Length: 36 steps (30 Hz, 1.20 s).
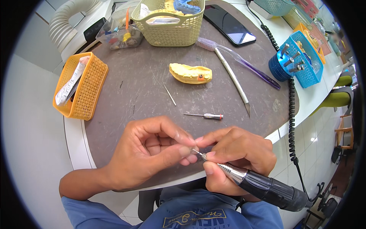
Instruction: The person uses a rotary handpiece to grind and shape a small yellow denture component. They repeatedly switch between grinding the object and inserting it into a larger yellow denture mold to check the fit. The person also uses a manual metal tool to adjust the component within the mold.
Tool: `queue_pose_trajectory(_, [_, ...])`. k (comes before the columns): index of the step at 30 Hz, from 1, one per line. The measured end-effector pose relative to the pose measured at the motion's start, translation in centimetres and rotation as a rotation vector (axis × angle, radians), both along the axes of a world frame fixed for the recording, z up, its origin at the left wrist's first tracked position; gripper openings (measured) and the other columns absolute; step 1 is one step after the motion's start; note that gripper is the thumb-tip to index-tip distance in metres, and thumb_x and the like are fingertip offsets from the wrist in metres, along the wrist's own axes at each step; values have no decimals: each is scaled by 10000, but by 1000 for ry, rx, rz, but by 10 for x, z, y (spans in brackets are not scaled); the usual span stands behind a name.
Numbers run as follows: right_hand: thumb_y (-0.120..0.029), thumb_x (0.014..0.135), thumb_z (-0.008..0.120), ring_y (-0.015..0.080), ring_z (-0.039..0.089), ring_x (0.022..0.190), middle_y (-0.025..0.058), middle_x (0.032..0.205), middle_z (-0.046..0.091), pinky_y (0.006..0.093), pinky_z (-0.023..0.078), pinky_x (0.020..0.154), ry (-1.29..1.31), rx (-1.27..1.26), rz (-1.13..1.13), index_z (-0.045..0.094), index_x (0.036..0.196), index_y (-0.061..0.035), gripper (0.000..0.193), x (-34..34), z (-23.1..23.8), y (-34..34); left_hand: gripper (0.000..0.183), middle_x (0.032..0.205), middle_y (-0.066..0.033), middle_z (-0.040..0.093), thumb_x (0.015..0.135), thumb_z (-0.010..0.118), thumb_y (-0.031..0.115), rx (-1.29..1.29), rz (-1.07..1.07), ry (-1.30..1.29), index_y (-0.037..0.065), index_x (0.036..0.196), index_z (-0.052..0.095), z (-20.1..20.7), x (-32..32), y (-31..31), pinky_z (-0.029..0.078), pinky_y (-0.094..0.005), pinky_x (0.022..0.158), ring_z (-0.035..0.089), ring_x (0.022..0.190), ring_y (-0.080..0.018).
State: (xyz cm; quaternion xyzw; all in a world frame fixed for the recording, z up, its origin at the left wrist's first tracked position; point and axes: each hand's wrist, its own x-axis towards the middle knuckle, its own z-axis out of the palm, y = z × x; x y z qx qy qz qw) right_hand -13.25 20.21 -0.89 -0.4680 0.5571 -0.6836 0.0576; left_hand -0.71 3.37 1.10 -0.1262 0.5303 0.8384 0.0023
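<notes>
My right hand [244, 152] is closed around a black and silver rotary handpiece [272, 189], whose thin bur [197, 152] points left. My left hand [148, 152] pinches thumb and forefinger together at the bur's tip. Whatever sits between those fingertips is too small and covered to make out. My right forefinger reaches over to touch the left fingertips. Beyond my hands lie a small screwdriver [211, 116] with a metal handle and a thin pin [170, 95]. Farther back rests a yellow dental cast [187, 73] with a small orange-edged square near its right end.
A craft knife [233, 78] and a purple toothbrush [244, 62] lie on the right, near a phone [230, 24]. Baskets in orange [93, 91], olive [167, 32] and blue [310, 70] ring the table. A blue bur holder [280, 68] stands beside a black coiled cord [292, 126].
</notes>
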Motion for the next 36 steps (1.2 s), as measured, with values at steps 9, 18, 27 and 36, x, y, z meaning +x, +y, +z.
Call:
queue_pose_trajectory(9, [-10, 741, 799, 217, 688, 643, 115, 717, 671, 473, 648, 776, 46, 27, 23, 654, 827, 23, 171, -1, -2, 2, 115, 1123, -187, 685, 967, 656, -29, -4, 5, -1, -69, 1069, 621, 0, 0, 0, 616, -324, 889, 728, 995, -210])
queue_pose_trajectory(18, [-20, 757, 789, 237, 711, 657, 111, 701, 666, 468, 654, 758, 38, 14, 1, 641, 810, 24, 163, 0, -4, 2, 119, 1131, -184, 690, 966, 660, -31, -3, -4, -10, -64, 1073, 621, 0, 0, 0, 614, -317, 890, 728, 998, -207])
queue_pose_trajectory(27, [-16, 763, 797, 232, 717, 659, 107, 695, 661, 470, 659, 768, -1, 36, 1, 643, 802, 24, 163, 1, -4, 4, 140, 1058, -185, 671, 950, 610, -104, -44, 13, -70, -13, 1055, 611, 7, -3, 3, 589, -323, 786, 700, 930, -199])
queue_pose_trajectory(36, [7, 761, 789, 225, 717, 659, 105, 693, 658, 473, 661, 762, -33, 67, 13, 640, 797, 21, 154, 0, -1, 5, 135, 1066, -184, 671, 949, 620, -93, -72, -1, -63, -13, 1057, 622, 6, -3, 3, 590, -322, 787, 699, 931, -195])
